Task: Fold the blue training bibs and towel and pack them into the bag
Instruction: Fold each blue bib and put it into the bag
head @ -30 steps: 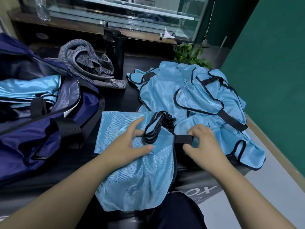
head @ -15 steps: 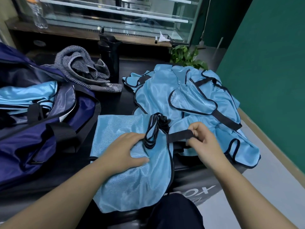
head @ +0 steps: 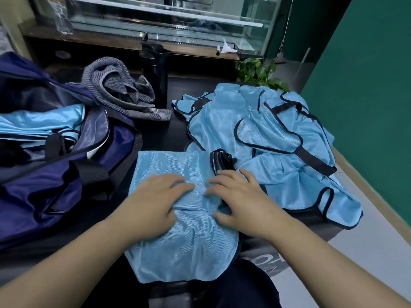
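A light blue bib (head: 169, 167) lies partly folded on the dark table in front of me, its lower part hanging over the near edge. My left hand (head: 155, 201) presses flat on it with fingers spread. My right hand (head: 240, 196) lies flat beside it, fingers over the bib's bunched black straps (head: 220, 160). A heap of unfolded blue bibs (head: 266, 138) sits to the right. The navy bag (head: 66, 174) stands open at left with folded blue bibs (head: 40, 123) inside. A grey striped towel (head: 120, 94) lies crumpled behind the bag.
A black bottle (head: 155, 72) stands upright at the back of the table (head: 160, 134), next to the towel. A green plant (head: 260, 74) sits beyond the heap. A glass display case (head: 169, 21) and a green wall (head: 367, 96) close off the back and right.
My right hand let go of the black strap it was pinching and came down flat on the bib next to my left hand. My left hand flattened out.
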The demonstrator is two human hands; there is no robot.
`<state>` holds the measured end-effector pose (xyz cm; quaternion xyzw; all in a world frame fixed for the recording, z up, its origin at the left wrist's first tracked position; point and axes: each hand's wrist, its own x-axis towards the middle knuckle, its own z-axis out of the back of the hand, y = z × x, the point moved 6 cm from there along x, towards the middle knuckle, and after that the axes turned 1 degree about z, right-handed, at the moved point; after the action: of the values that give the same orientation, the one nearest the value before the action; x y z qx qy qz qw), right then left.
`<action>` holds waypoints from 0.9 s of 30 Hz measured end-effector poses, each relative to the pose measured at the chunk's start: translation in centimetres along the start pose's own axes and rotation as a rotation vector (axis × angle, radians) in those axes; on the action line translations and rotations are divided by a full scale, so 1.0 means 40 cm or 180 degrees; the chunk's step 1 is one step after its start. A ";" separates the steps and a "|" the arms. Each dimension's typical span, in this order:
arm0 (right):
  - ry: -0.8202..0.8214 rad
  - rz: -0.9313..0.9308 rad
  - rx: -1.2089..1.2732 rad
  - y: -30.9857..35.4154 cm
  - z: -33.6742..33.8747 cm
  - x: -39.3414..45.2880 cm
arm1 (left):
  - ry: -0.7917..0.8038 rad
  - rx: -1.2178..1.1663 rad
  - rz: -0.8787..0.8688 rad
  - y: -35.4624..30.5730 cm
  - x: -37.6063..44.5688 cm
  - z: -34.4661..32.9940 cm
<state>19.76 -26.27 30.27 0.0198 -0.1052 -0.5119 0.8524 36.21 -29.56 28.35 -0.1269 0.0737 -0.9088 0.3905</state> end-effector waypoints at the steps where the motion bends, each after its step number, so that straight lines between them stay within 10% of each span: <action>1: -0.0023 0.0051 -0.0133 -0.001 -0.009 0.002 | -0.0171 0.0142 0.0281 0.031 -0.022 0.012; 8: -0.0063 -0.0426 0.0463 -0.033 -0.053 -0.012 | 0.0028 0.0137 0.2754 0.113 -0.173 0.040; 14: -0.0017 -0.0395 0.0279 -0.006 -0.035 -0.006 | -0.0177 -0.0384 0.2697 0.090 -0.167 0.040; 21: -0.0389 -0.0893 0.0349 -0.009 0.003 -0.024 | -0.1250 -0.3175 0.3364 0.129 -0.215 0.037; 27: -0.0185 -0.0658 0.0380 0.013 -0.012 -0.029 | -0.0590 -0.1453 0.3053 0.107 -0.227 0.049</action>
<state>19.79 -25.02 29.70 0.0665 -0.1576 -0.5902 0.7889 45.74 -25.93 27.64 -0.2404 0.2842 -0.5745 0.7290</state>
